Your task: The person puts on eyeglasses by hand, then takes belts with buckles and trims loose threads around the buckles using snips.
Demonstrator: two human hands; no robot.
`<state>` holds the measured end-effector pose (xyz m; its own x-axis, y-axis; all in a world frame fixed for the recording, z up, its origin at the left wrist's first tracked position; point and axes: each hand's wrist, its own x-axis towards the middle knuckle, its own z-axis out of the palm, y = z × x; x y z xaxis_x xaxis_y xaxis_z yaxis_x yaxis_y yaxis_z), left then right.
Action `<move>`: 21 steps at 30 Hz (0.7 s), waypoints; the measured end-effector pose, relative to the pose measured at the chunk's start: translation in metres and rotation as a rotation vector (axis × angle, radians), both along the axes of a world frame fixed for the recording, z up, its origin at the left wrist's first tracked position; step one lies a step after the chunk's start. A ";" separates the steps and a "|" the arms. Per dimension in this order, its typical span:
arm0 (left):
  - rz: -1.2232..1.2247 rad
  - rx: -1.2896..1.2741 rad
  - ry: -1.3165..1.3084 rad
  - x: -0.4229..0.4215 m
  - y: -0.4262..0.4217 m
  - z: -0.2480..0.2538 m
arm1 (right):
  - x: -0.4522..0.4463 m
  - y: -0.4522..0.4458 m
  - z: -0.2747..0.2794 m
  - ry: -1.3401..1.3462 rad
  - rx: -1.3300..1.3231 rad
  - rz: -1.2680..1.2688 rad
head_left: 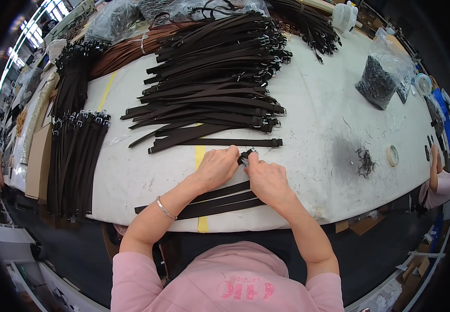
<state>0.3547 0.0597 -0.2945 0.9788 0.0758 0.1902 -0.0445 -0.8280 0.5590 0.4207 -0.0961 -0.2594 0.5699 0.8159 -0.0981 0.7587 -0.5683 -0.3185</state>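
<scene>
My left hand (217, 166) is closed, pinching the end of a dark belt near its buckle (248, 154). My right hand (267, 179) grips the same buckle end from the other side, with the fingertips of both hands almost meeting. Small details between the fingers are hidden. Under my wrists several dark belts (220, 207) lie side by side near the table's front edge. Just beyond my hands a single belt (225, 142) lies straight across the table. Behind it spreads a large pile of dark belts (209, 67), buckles mostly to the right.
Buckled belts (77, 161) hang over the table's left edge, beside a bundle (74, 73) and brown straps (126, 49). On the right are a tape roll (392, 155), a tangle of dark threads (365, 162) and a plastic bag of dark pieces (378, 80). Another person (438, 182) is at far right.
</scene>
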 end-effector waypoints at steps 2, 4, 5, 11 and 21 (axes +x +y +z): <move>0.022 -0.037 0.012 0.001 0.000 0.000 | 0.000 0.001 -0.002 -0.006 -0.003 -0.010; 0.041 -0.068 0.021 0.002 0.000 0.000 | -0.002 0.001 -0.006 -0.030 -0.002 -0.021; 0.047 -0.081 0.024 0.002 -0.001 0.002 | -0.002 0.001 -0.007 -0.035 -0.006 -0.026; 0.066 -0.116 0.041 0.002 -0.001 0.003 | -0.005 0.006 -0.006 -0.058 -0.055 -0.036; 0.065 -0.150 0.088 0.006 0.003 0.003 | 0.004 0.005 0.002 -0.012 -0.041 0.014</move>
<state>0.3605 0.0632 -0.2916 0.9833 0.1601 0.0862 0.0604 -0.7344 0.6760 0.4246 -0.0914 -0.2573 0.5599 0.8190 -0.1250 0.7702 -0.5702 -0.2858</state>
